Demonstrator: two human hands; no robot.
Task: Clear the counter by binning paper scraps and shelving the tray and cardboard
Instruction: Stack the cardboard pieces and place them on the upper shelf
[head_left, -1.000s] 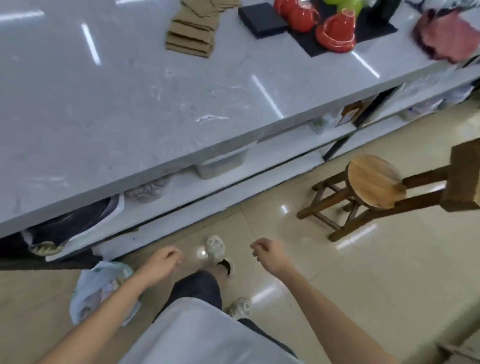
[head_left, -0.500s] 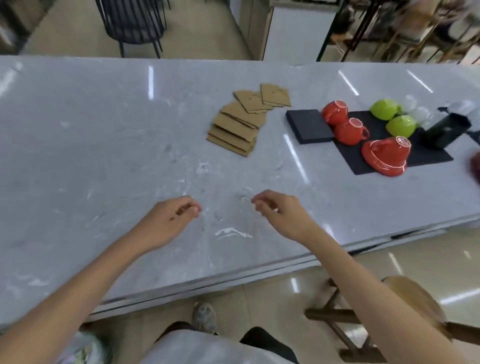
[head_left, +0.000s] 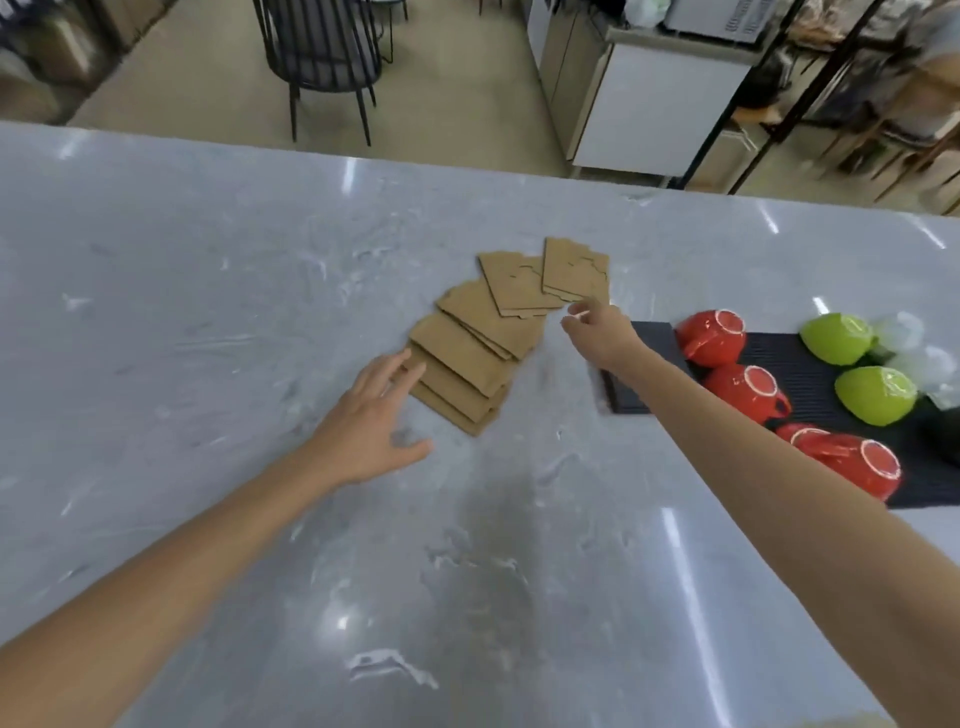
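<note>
Several brown cardboard pieces (head_left: 480, 348) lie fanned out in the middle of the grey marble counter (head_left: 208, 322). My left hand (head_left: 371, 421) is spread flat, its fingertips at the near left edge of the cardboard stack. My right hand (head_left: 597, 332) reaches to the far right end of the fan, fingers loosely curled and just touching the corner of the top piece (head_left: 574, 270); it holds nothing. A small black tray (head_left: 647, 369) lies under my right forearm, partly hidden by it.
A black ribbed mat (head_left: 821, 379) at the right carries upturned red cups (head_left: 711, 338) and green cups (head_left: 836, 338). A small white smear (head_left: 389, 667) marks the counter's near side. Beyond the counter stand a black chair (head_left: 322, 57) and a white cabinet (head_left: 654, 104).
My view rose from the floor and under-counter shelf to the counter top. Both hands moved forward from the near edge to the cardboard, and the left hand opened flat.
</note>
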